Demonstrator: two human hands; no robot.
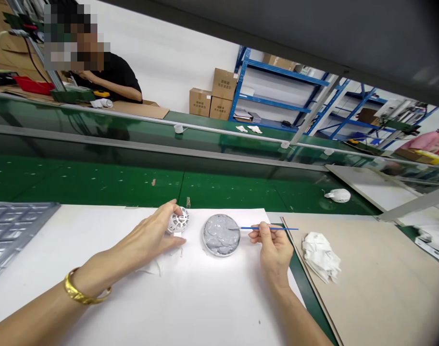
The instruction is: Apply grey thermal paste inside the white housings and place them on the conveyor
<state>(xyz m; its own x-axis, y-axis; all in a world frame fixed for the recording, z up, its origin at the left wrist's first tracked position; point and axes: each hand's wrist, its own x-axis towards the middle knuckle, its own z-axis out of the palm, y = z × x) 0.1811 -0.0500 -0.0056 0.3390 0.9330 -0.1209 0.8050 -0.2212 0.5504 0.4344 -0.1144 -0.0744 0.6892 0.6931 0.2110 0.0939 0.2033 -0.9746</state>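
My left hand (155,234) is closed round a small round white part (178,220) with slots, holding it just above the white sheet (132,288). My right hand (273,245) pinches a thin blue brush (268,228), whose tip rests in a round tin of grey paste (221,235). The tin sits on the white sheet between my two hands. A gold bracelet (80,293) is on my left wrist.
A crumpled white cloth (320,255) lies on a brown board (378,283) to the right. A grey plastic tray (10,230) sits at the left. A green conveyor (132,185) runs beyond, with a white part (337,195) on it. Two other people sit across the line.
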